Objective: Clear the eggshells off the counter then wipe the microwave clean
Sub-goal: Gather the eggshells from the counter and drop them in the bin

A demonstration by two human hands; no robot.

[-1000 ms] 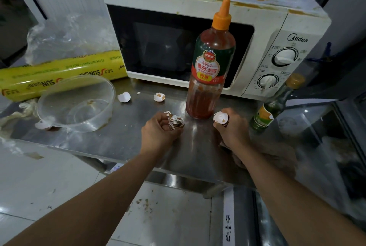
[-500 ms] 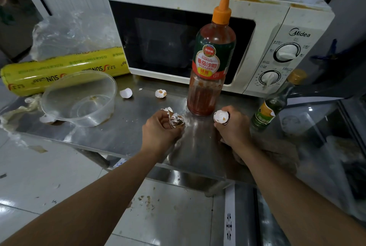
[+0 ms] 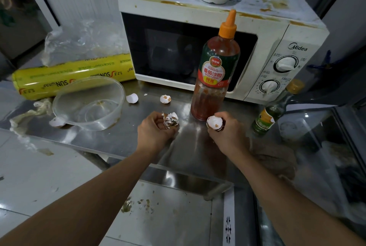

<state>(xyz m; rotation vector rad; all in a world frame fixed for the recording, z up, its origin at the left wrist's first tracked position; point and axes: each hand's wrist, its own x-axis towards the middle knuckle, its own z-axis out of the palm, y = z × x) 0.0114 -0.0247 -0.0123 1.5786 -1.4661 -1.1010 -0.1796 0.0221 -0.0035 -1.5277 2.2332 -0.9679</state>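
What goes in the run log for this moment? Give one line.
left hand: holds crushed eggshells | right hand: holds eggshell half | loose shells on counter: three | microwave: stained, unwiped

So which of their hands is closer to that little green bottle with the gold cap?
The right. The right hand, holding an eggshell, sits just left of the green bottle. The left hand is farther away, beyond the ketchup bottle.

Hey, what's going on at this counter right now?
A person is gathering eggshells. The left hand grips crushed shell pieces, and the right hand holds a half shell. Three more shells are on the steel counter: two by the microwave, one beside the plastic bowl. The microwave's top is stained.
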